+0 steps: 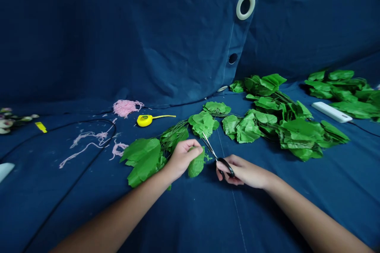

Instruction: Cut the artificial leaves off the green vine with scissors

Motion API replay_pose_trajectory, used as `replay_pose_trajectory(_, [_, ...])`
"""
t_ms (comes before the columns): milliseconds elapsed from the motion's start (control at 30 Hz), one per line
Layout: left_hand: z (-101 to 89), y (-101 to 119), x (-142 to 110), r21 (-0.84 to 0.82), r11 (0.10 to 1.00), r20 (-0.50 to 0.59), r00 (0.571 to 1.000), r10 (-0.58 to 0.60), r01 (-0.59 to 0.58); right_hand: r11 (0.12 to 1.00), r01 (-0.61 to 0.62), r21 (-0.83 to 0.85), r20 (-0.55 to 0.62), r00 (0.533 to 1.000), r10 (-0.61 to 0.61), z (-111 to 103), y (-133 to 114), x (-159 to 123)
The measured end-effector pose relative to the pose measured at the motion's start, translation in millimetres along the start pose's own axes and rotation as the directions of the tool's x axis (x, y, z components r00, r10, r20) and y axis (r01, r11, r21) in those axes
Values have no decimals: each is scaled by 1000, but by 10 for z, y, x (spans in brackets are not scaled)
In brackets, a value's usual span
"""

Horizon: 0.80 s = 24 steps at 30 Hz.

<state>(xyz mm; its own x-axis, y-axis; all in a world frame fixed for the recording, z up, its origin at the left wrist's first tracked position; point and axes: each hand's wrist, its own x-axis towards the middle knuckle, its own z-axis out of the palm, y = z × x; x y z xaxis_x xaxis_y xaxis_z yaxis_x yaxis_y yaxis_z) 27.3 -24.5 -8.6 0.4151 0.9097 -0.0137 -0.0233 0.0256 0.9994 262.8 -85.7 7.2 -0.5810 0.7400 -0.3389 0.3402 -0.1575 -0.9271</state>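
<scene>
Navy cloth (190, 217); left hand (181, 159) holds leaf (196, 165), right hand (241, 172) holds scissors (218, 157).

We note the left hand (181, 160) covering the top of the leaf (196, 165), and the right hand (245, 172) hiding part of the scissors (210, 146). At the cloth's (190, 221) left edge, the blurred flowers (12, 120) and a white piece (4, 170) are cut off. The leaf pile (353, 97) runs past the right edge. We cannot identify the small yellow strip (40, 127).

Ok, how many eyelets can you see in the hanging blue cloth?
3: a white-ringed eyelet at the top, a dark eyelet below it, and a partly hidden pale eyelet lowest, near the foot of the cloth. Others may be hidden.
</scene>
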Motion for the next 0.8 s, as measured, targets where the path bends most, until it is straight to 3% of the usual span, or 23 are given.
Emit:
replay_pose_trajectory(167, [-24,-5,11,89,995,48,998,38,-42,999,-6,-48,16,1000,7,1,-50,-23])
replay_pose_trajectory(800, [-37,-67,18,27,999,31,999,31,-32,994,4,-109,-5,1000,-5,17,-40,-19])
